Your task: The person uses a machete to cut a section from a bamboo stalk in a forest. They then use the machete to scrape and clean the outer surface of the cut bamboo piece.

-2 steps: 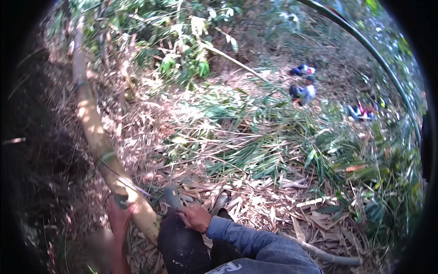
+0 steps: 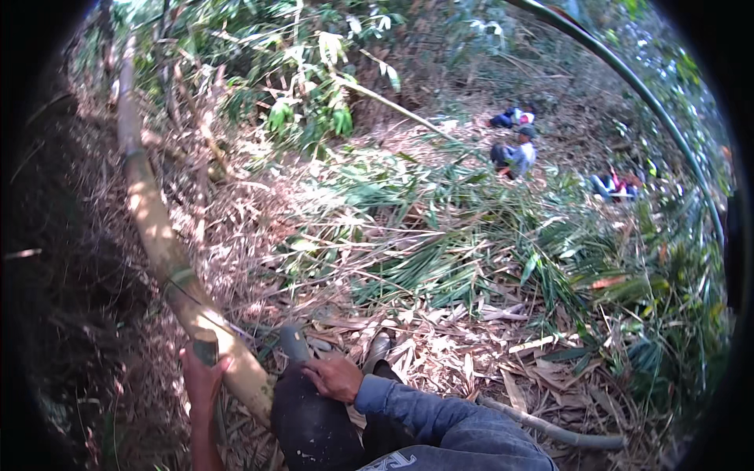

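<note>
A thick yellow-green bamboo pole (image 2: 161, 235) slants from the upper left down to my left knee (image 2: 308, 416). My left hand (image 2: 203, 377) is at the pole's near side, closed around a short grey-green piece (image 2: 206, 351) that touches or nearly touches it. What this piece belongs to I cannot make out. Across the pole just beyond runs a thin dark strip (image 2: 192, 298), like a narrow blade. My right hand (image 2: 338, 378) lies on the knee in dark trousers, fingers slightly bent and apart. Right beyond its fingertips is a rounded grey-green thing (image 2: 294, 343) of unclear kind.
Dry bamboo leaves (image 2: 440, 349) cover the ground, with cut green fronds (image 2: 440, 267) farther out. A curved stem (image 2: 550, 432) lies at my right. One person (image 2: 518, 153) sits at the far right, near dark and coloured shapes (image 2: 616, 186). A green stalk (image 2: 652, 102) arches overhead.
The whole picture has shifted slightly left. My right hand lies flatter on the knee, its fingers drawn back a little from the grey-green thing. The left hand keeps its hold.
</note>
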`<state>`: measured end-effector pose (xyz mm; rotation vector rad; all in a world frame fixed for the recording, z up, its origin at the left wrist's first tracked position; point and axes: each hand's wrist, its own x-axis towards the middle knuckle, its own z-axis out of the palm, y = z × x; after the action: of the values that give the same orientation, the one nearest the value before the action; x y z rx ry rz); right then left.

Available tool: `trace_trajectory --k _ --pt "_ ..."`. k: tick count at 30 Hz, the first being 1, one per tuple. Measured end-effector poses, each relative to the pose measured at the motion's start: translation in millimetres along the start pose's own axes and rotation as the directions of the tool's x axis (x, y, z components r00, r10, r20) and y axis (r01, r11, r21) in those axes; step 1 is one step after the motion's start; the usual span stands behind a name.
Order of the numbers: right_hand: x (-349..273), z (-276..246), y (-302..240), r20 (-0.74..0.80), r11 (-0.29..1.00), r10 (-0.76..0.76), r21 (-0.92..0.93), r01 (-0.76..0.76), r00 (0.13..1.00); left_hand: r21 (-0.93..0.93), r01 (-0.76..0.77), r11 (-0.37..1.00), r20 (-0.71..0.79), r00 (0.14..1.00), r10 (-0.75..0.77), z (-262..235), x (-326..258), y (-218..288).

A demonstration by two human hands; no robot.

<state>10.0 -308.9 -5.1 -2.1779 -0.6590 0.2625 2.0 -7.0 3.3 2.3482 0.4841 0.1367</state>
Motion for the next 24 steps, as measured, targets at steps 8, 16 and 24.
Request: trace_trajectory --k 8,16,24 --pt "-33.1 -1.9 0.4 0.002 0.994 0.110 0.019 -0.110 0.994 -0.126 0.091 0.988 0.062 0.995 -0.084 2.1 8.2 -6.4" --pt "-21.3 -8.3 -13.8 -0.022 0.997 0.073 0.034 -0.073 0.997 0.038 0.095 0.995 0.118 0.988 -0.099 2.1 13.3 -18.7" --pt "12.3 -3.7 -14.6 -0.021 0.999 0.021 -0.040 -0.022 1.000 0.122 0.011 0.992 -0.042 0.999 -0.006 17.8 3.7 -38.9"
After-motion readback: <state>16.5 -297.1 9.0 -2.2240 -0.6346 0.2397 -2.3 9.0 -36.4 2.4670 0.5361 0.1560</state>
